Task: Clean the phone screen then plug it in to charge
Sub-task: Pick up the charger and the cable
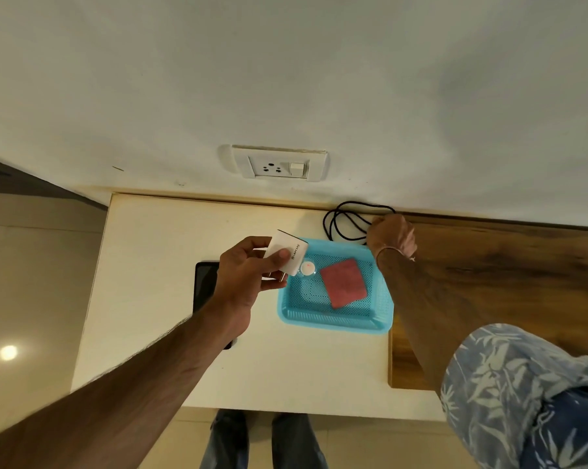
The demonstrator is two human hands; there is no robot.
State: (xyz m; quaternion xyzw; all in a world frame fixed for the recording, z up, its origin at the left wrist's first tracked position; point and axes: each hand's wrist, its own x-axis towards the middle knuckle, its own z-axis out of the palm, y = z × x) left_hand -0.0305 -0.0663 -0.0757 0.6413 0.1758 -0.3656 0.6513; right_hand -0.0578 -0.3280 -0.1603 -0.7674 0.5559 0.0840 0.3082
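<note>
Left hand [248,275] is holding the white charger adapter [287,253] pinched betw. thumb and fingers, prongs pointing down-right, just above the near-left corner of the blue basket [333,321]. Right hand [391,235] is closing on the black cable [345,223], coiled at the back of the worktop [157,238] against the wall; fingers curled, actual grip on cable hidden, so cannot tell if it is secured. Phone [204,286] is lying flat, screen up, on worktop left of basket, partly under the left forearm. Red cloth [343,282] and a small round white item [308,267] are sitting in basket. Wall socket [279,167] is empty, switch beside it. Risks, as judged: loops snagging or tangling as cable is pulled; forearm brushing phone toward the worktop edge; prongs misaligned w/ socket holes since adapter is held at an angle; cable dragging across basket and tipping it.
</note>
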